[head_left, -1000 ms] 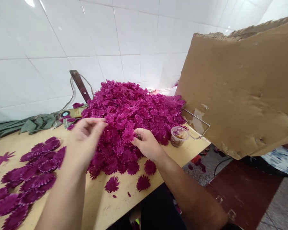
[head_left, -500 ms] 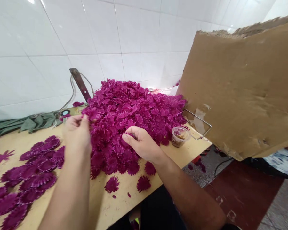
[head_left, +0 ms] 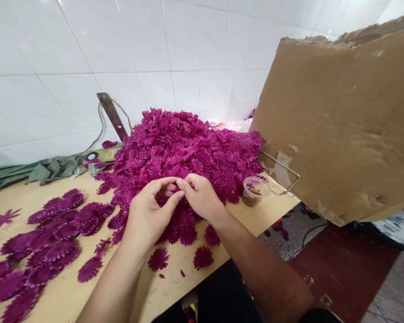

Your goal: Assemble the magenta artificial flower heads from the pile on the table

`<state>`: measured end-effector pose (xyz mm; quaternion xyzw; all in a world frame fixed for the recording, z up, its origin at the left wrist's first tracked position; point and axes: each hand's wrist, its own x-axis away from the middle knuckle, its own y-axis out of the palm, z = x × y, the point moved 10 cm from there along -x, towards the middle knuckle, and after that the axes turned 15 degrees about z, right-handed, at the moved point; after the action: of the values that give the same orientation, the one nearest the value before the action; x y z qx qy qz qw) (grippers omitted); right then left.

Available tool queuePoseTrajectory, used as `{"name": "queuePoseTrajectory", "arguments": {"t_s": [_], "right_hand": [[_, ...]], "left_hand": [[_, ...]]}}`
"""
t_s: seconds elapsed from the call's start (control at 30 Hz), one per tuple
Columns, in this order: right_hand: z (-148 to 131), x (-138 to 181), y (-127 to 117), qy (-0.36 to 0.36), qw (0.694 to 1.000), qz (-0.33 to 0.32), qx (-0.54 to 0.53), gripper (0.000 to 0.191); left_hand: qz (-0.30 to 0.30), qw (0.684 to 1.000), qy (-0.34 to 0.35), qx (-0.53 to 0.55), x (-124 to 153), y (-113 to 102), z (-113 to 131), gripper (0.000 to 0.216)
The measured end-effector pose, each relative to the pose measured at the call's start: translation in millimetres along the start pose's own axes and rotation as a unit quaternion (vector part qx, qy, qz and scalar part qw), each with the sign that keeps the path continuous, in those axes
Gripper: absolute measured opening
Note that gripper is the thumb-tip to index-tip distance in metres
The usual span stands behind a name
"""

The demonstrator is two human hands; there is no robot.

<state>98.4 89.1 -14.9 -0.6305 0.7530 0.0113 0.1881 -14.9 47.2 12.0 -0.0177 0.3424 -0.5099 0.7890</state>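
Observation:
A tall heap of magenta artificial flower pieces [head_left: 178,143] stands in front of me, their petals notched like daisies. Before its lower middle, my left hand [head_left: 155,202] and my right hand [head_left: 204,197] meet at the fingertips. The left fingers curl round with the thumb underneath. My right hand is closed, thumb against forefinger. Whatever lies between the fingertips is hidden; magenta shows behind and below them. Two single flower pieces, one on the left [head_left: 158,259] and one on the right [head_left: 203,258], lie flat near the table's front edge.
Overlapping stacks of magenta flower pieces [head_left: 57,242] cover the left of the table [head_left: 121,287]. At right stand a clear plastic cup [head_left: 255,190] with brownish contents, a bent wire frame [head_left: 284,179] and a large cardboard sheet [head_left: 336,125]. Green cloth [head_left: 47,170] lies by the tiled wall.
My left hand has moved right and down from the heap's left edge to meet my right hand, which has stayed nearly in place. Flower pieces formerly behind my left forearm now show.

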Motion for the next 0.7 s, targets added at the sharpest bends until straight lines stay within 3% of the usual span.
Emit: {"name": "queuePoseTrajectory", "arguments": {"t_s": [0.1, 0.23, 0.4, 0.53, 0.7], "right_hand": [[1, 0, 0, 0.034, 0.997, -0.008, -0.064, 0.028], [9, 5, 8, 0.109, 0.978, -0.042, -0.174, 0.004], [12, 7, 6, 0.137, 0.965, -0.031, -0.223, 0.013], [9, 8, 1, 0.129, 0.964, -0.007, -0.233, 0.022], [-3, 15, 8, 0.105, 0.967, -0.011, -0.234, 0.025]], "left_hand": [[-0.001, 1.000, 0.009, -0.014, -4, 4, -1, 0.029], [0.005, 0.996, 0.060, -0.061, -6, 6, 5, 0.027], [0.036, 0.995, 0.068, -0.067, 0, 7, 8, 0.028], [0.082, 0.995, 0.023, -0.053, -4, -1, 4, 0.020], [0.167, 0.979, -0.096, 0.066, -20, -21, -14, 0.013]]}}
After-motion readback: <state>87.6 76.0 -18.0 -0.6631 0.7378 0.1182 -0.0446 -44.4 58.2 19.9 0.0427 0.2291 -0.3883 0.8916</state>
